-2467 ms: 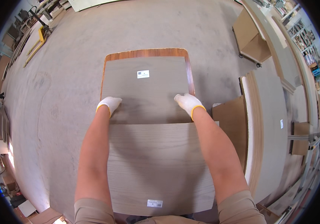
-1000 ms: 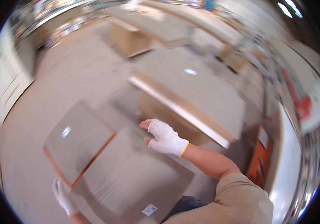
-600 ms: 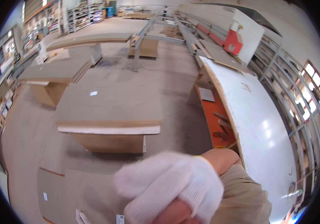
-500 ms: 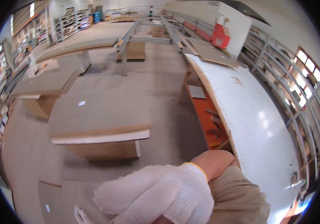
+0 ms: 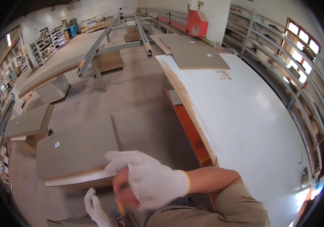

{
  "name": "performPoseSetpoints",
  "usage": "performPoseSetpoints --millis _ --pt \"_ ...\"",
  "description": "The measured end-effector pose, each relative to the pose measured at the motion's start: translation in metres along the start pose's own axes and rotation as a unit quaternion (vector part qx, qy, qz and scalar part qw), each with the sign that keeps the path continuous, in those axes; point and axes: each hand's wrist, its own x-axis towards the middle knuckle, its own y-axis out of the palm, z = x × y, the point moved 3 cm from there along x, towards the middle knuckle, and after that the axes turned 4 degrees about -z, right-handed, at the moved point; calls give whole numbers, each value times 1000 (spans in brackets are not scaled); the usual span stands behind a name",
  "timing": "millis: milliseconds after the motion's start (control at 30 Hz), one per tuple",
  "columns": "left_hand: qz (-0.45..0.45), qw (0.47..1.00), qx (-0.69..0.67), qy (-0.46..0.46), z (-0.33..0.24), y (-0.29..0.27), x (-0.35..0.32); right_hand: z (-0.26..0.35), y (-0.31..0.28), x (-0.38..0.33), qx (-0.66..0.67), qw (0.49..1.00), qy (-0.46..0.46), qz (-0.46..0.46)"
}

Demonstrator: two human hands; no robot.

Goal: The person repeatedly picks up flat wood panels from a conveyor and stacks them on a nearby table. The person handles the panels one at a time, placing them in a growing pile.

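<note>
My right hand (image 5: 147, 178), in a white knit glove with a yellow-edged cuff, reaches in from the right with its fingers extended leftward and apart. Nothing shows in its grasp. Just under it is a blurred patch of bare skin (image 5: 122, 185) with a bit of yellow edging; I cannot tell whether the glove touches it. Lower left, my left hand (image 5: 96, 208) is also gloved in white, its visible fingers raised and slightly bent, holding nothing I can see. Beyond both hands lies a stack of grey-brown boards (image 5: 79, 147) with a white label.
A white-topped workbench (image 5: 245, 113) runs along my right, with grey boards (image 5: 196, 53) at its far end and an orange shelf (image 5: 188, 125) below. More board stacks (image 5: 29, 121) stand at left. Metal rails (image 5: 101, 47) lead to a machine with a red housing (image 5: 197, 23). Shelving (image 5: 268, 49) lines the right wall.
The view has swung to the right. My right hand has turned from a bunched shape near the camera to extended fingers farther off. More of my left hand shows.
</note>
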Motion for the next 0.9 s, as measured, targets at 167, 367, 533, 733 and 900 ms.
performPoseSetpoints --millis 167,367,533,733,900 --pt "73 996 45 32 -39 89 34 -166 -21 -174 -259 882 299 257" --pt "92 995 24 -28 10 148 109 -267 -91 -254 -361 700 445 427" --pt "151 985 -9 -88 17 228 184 -319 -114 -175 -339 783 415 315" --pt "257 966 6 -37 4 326 254 -341 -128 -16 -246 937 214 125" --pt "313 947 71 22 37 395 282 -356 -161 72 -26 982 145 118"
